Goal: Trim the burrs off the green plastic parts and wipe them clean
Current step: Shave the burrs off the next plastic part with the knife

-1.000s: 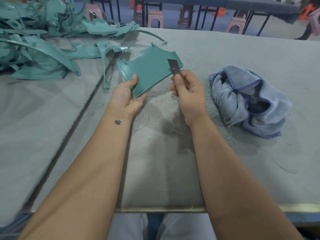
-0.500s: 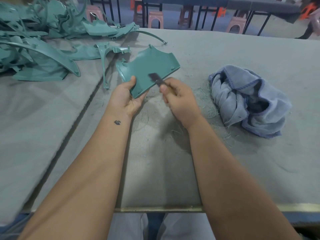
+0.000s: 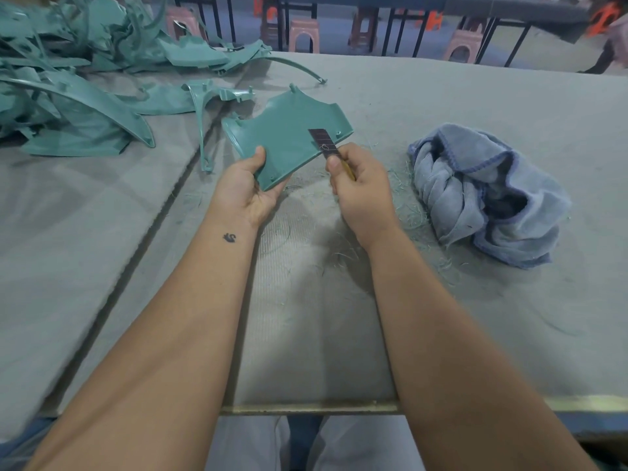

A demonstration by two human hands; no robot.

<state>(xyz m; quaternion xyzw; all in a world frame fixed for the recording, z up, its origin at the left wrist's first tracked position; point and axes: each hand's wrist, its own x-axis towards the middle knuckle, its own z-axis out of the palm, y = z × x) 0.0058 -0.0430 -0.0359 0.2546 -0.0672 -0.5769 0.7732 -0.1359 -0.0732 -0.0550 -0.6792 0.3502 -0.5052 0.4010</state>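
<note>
A flat green plastic part (image 3: 285, 130) is held tilted above the grey table, its near corner gripped by my left hand (image 3: 246, 192), thumb on top. My right hand (image 3: 360, 188) grips a small knife with a yellow handle. Its dark snap-off blade (image 3: 322, 143) lies against the part's right near edge. A crumpled blue cloth (image 3: 489, 195) lies on the table to the right of my right hand.
A pile of green plastic parts (image 3: 78, 79) fills the far left of the table (image 3: 441, 317), with one long thin piece (image 3: 202, 130) beside the held part. Green shavings (image 3: 404, 205) litter the felt near the cloth. Stools and table legs stand behind.
The blade slid down toward my left hand along the part's edge, then came back up to the right edge. My left hand kept holding the part.
</note>
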